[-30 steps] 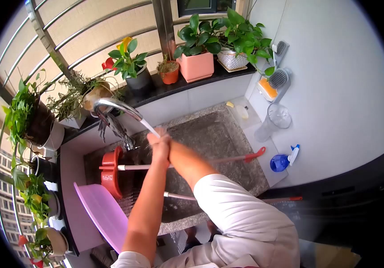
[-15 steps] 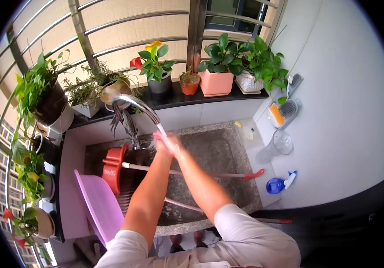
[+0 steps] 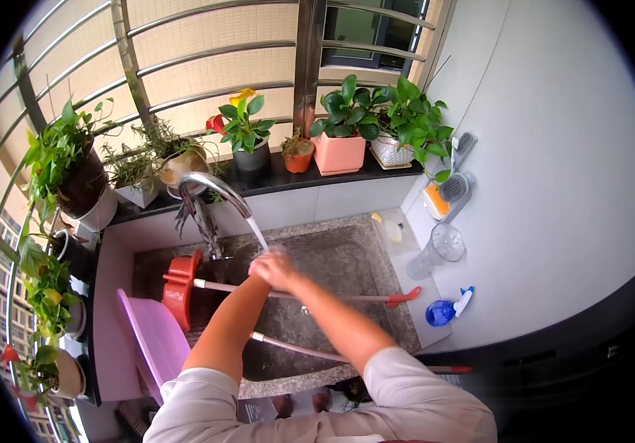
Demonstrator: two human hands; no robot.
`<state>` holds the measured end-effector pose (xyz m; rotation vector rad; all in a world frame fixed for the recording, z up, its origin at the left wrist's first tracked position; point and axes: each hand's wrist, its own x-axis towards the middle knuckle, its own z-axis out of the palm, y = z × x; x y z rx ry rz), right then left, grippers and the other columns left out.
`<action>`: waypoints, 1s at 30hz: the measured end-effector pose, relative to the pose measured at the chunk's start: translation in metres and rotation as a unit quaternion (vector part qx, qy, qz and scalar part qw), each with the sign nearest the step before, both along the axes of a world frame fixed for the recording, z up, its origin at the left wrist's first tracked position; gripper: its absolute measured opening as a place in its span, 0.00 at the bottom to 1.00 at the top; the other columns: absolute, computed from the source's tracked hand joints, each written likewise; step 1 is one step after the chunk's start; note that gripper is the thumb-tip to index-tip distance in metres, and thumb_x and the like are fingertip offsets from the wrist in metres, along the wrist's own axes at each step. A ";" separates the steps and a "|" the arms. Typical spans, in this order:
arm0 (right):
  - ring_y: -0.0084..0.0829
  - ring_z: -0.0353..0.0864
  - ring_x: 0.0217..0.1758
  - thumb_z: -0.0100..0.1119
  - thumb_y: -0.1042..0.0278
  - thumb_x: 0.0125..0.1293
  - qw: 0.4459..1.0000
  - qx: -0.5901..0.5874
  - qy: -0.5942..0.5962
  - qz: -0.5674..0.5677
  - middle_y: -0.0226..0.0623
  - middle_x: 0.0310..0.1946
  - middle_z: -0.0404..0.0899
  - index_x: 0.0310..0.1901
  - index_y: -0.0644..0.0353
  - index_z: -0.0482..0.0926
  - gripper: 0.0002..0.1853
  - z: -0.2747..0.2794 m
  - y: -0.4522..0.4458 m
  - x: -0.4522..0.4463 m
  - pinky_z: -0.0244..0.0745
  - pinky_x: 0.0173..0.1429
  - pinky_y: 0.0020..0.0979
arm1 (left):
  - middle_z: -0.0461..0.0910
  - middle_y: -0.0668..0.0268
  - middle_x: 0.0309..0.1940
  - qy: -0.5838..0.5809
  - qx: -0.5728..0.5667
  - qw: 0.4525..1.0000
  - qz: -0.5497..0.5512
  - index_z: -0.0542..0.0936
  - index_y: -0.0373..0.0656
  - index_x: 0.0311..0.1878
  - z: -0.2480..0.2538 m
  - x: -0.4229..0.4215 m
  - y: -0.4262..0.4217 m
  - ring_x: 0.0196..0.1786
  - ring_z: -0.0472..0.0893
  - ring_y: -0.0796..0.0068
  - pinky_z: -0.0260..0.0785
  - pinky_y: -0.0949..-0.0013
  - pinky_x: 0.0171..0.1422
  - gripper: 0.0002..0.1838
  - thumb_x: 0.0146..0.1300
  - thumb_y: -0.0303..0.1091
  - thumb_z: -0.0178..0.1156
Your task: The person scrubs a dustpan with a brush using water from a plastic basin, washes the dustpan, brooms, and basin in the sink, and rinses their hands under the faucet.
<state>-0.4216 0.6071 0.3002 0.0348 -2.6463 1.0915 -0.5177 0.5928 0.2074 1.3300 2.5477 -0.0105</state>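
Note:
My left hand (image 3: 259,266) and my right hand (image 3: 280,270) are pressed together over the stone sink (image 3: 336,255). A stream of water (image 3: 258,235) from the curved chrome faucet (image 3: 223,183) falls onto them. The right hand wraps over the left, covering most of its fingers; motion blurs both. Neither shows any object in it. Below them, a red plastic head (image 3: 178,292) lies at the sink's left, and a pale pole (image 3: 362,298) with a red end stretches across the basin. Another pale pole (image 3: 306,352) passes beneath my forearms.
A purple plastic basin (image 3: 156,341) leans at the left. Along the ledge stand several potted plants, including one in a pink pot (image 3: 339,153). On the right are a blue spray bottle (image 3: 441,313), a clear container (image 3: 446,244), an orange sponge (image 3: 436,201) and a grey brush (image 3: 453,187).
My hands have shifted lower beneath the faucet, and the right hand has turned to fold over the left. The whole view has moved slightly. Water is still running.

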 end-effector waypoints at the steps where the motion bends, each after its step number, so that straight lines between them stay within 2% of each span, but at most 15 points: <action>1: 0.39 0.84 0.54 0.58 0.55 0.68 0.998 -0.045 -0.023 0.038 0.40 0.42 0.88 0.38 0.48 0.90 0.13 -0.014 0.017 -0.014 0.69 0.66 0.45 | 0.86 0.64 0.37 -0.014 0.029 0.999 0.006 0.86 0.46 0.37 -0.003 0.001 -0.001 0.40 0.83 0.63 0.77 0.60 0.49 0.14 0.67 0.43 0.57; 3: 0.38 0.86 0.45 0.53 0.57 0.69 0.995 -0.050 -0.085 -0.014 0.37 0.39 0.88 0.36 0.53 0.88 0.15 -0.013 0.029 -0.020 0.78 0.54 0.40 | 0.86 0.62 0.40 -0.048 0.104 0.993 0.007 0.87 0.46 0.38 -0.010 0.002 -0.004 0.44 0.83 0.60 0.76 0.57 0.51 0.14 0.66 0.44 0.58; 5: 0.33 0.86 0.45 0.56 0.58 0.66 0.944 -0.214 -0.186 -0.169 0.36 0.38 0.89 0.37 0.53 0.89 0.13 -0.066 0.054 -0.054 0.78 0.54 0.37 | 0.87 0.59 0.42 -0.072 0.192 0.979 -0.009 0.88 0.46 0.38 -0.018 0.001 -0.011 0.48 0.84 0.57 0.76 0.55 0.54 0.14 0.64 0.44 0.58; 8: 0.33 0.86 0.43 0.65 0.59 0.65 0.896 -0.381 0.040 -0.225 0.38 0.38 0.89 0.40 0.58 0.88 0.12 -0.069 0.035 -0.048 0.78 0.51 0.35 | 0.87 0.56 0.46 -0.077 0.325 0.943 -0.007 0.89 0.45 0.38 -0.018 0.003 -0.033 0.53 0.85 0.51 0.76 0.51 0.58 0.15 0.62 0.45 0.59; 9: 0.30 0.85 0.41 0.66 0.61 0.64 0.882 -0.379 0.036 -0.279 0.36 0.37 0.89 0.36 0.62 0.87 0.12 -0.057 0.028 -0.033 0.78 0.49 0.35 | 0.87 0.51 0.44 -0.143 0.260 0.950 0.096 0.87 0.41 0.40 0.023 0.014 -0.046 0.47 0.86 0.47 0.78 0.49 0.51 0.18 0.59 0.45 0.60; 11: 0.26 0.80 0.33 0.65 0.62 0.66 0.812 -0.444 -0.235 -0.297 0.34 0.27 0.83 0.33 0.60 0.86 0.11 -0.043 0.043 -0.017 0.75 0.37 0.33 | 0.85 0.49 0.43 -0.147 0.179 0.962 0.147 0.87 0.44 0.46 0.067 0.025 -0.063 0.48 0.84 0.45 0.77 0.50 0.55 0.16 0.65 0.43 0.58; 12: 0.25 0.79 0.31 0.65 0.60 0.66 0.806 -0.488 -0.210 -0.261 0.32 0.26 0.81 0.34 0.61 0.84 0.12 -0.025 0.047 -0.003 0.73 0.35 0.31 | 0.86 0.51 0.41 -0.147 0.305 0.925 0.173 0.87 0.45 0.47 0.109 0.050 -0.087 0.47 0.85 0.46 0.77 0.51 0.55 0.15 0.66 0.42 0.59; 14: 0.29 0.85 0.42 0.63 0.57 0.68 0.836 -0.528 -0.037 -0.143 0.41 0.45 0.87 0.51 0.60 0.85 0.17 0.000 0.052 0.018 0.78 0.46 0.34 | 0.86 0.54 0.40 -0.136 0.439 0.872 0.169 0.88 0.45 0.46 0.118 0.065 -0.113 0.44 0.86 0.51 0.78 0.59 0.50 0.11 0.66 0.39 0.64; 16: 0.36 0.85 0.54 0.63 0.54 0.69 0.918 -0.256 -0.168 -0.252 0.43 0.51 0.87 0.52 0.60 0.86 0.19 -0.045 0.112 0.023 0.77 0.56 0.40 | 0.86 0.57 0.34 -0.066 0.503 0.846 0.168 0.88 0.43 0.43 0.126 0.088 -0.142 0.37 0.87 0.57 0.78 0.63 0.44 0.09 0.64 0.36 0.67; 17: 0.38 0.84 0.55 0.63 0.54 0.69 0.915 -0.141 -0.240 -0.292 0.45 0.51 0.86 0.51 0.62 0.86 0.19 -0.008 0.104 0.039 0.76 0.59 0.39 | 0.86 0.57 0.32 -0.033 0.489 0.855 0.170 0.88 0.42 0.42 0.132 0.093 -0.157 0.35 0.86 0.59 0.77 0.63 0.43 0.09 0.64 0.36 0.67; 20: 0.29 0.83 0.51 0.64 0.52 0.70 0.918 -0.344 -0.077 -0.184 0.38 0.49 0.86 0.56 0.60 0.82 0.21 0.063 0.114 0.059 0.76 0.57 0.34 | 0.85 0.56 0.27 -0.093 0.434 0.860 0.254 0.87 0.40 0.40 0.121 0.116 -0.198 0.31 0.86 0.60 0.76 0.62 0.37 0.12 0.64 0.39 0.68; 24: 0.29 0.84 0.47 0.57 0.53 0.75 0.907 -0.392 0.134 -0.071 0.40 0.47 0.86 0.51 0.63 0.82 0.19 0.183 0.096 0.109 0.77 0.56 0.33 | 0.84 0.50 0.33 -0.086 0.391 0.880 0.255 0.85 0.38 0.38 0.087 0.145 -0.249 0.37 0.84 0.47 0.76 0.54 0.42 0.08 0.64 0.34 0.64; 28: 0.33 0.84 0.46 0.48 0.48 0.78 0.797 -0.585 0.151 0.012 0.40 0.42 0.86 0.45 0.61 0.82 0.23 0.116 0.133 0.120 0.78 0.54 0.38 | 0.83 0.52 0.37 -0.036 0.390 0.898 0.201 0.85 0.39 0.40 0.067 0.195 -0.284 0.41 0.83 0.46 0.75 0.53 0.46 0.05 0.64 0.29 0.63; 29: 0.35 0.84 0.45 0.50 0.48 0.77 0.924 -0.359 -0.035 -0.122 0.40 0.42 0.86 0.46 0.60 0.83 0.22 0.074 0.146 0.115 0.78 0.53 0.38 | 0.84 0.55 0.40 -0.047 0.377 0.905 0.190 0.85 0.40 0.43 0.056 0.208 -0.298 0.43 0.83 0.48 0.75 0.55 0.48 0.07 0.63 0.29 0.64; 30: 0.37 0.85 0.44 0.51 0.48 0.76 0.942 -0.090 -0.218 -0.240 0.40 0.42 0.86 0.46 0.59 0.83 0.21 0.039 0.154 0.116 0.78 0.52 0.39 | 0.84 0.56 0.41 -0.042 0.359 0.915 0.181 0.86 0.41 0.43 0.045 0.224 -0.312 0.45 0.83 0.49 0.75 0.54 0.49 0.07 0.63 0.28 0.64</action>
